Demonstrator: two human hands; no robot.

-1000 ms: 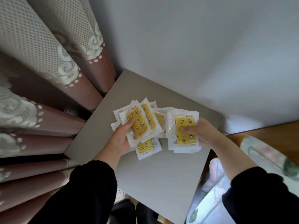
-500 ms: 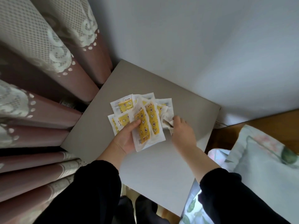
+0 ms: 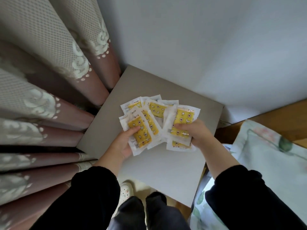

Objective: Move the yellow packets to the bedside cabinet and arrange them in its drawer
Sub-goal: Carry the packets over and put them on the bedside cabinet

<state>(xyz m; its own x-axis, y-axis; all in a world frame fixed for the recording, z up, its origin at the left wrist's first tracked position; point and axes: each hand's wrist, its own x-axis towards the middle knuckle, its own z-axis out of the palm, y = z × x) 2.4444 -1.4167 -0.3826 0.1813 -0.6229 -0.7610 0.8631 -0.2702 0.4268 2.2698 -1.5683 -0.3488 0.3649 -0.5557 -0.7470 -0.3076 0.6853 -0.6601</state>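
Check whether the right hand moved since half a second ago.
Yes: the right hand has shifted slightly rightward, toward the bedside cabinet top's right corner, and now grips a stack of yellow packets.

home bedroom | curtains (image 3: 49, 100) | pillow (image 3: 265, 163) | bedside cabinet (image 3: 166, 166)
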